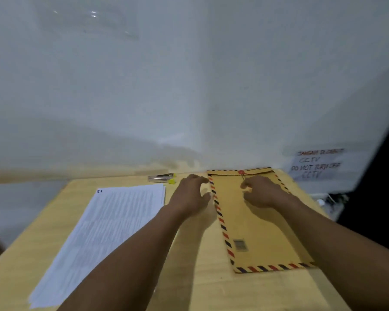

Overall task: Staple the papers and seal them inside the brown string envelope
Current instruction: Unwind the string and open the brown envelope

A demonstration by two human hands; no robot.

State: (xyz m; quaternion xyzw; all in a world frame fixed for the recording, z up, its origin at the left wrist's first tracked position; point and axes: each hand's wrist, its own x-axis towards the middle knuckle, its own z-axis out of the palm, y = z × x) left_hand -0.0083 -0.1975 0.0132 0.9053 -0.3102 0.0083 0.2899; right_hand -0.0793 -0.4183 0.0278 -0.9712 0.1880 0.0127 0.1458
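- I am working my right hand [264, 194] on the upper part of the brown paper string envelope with the red-and-blue striped border [256, 223]; its fingers are curled together just below the red round string button [241, 172], apparently pinching the thin string, though blur keeps me from being sure.
- I judge the pinch is sitting there because the string has to be unwound from the button before the flap can open.
- Just to the left of that pinch, I am holding my left hand [192, 195] with fingers spread and empty, its fingertips at the envelope's left striped edge, likely bracing the envelope so it is not sliding on the table.
- The envelope is lying flat, flap end away from me, and its flap is looking closed.
- Further left of both hands, the stack of white printed papers [103, 236] is lying flat and untouched, slightly skewed.
- Beyond the papers, near the wall, the small silver metal stapler with yellow tips [162, 178] is resting unused, so I judge stapling is not yet done.
- Everything is sitting on the light wooden table [200, 288], with a handwritten notice on the wall [316, 163] far to the right of the grip.
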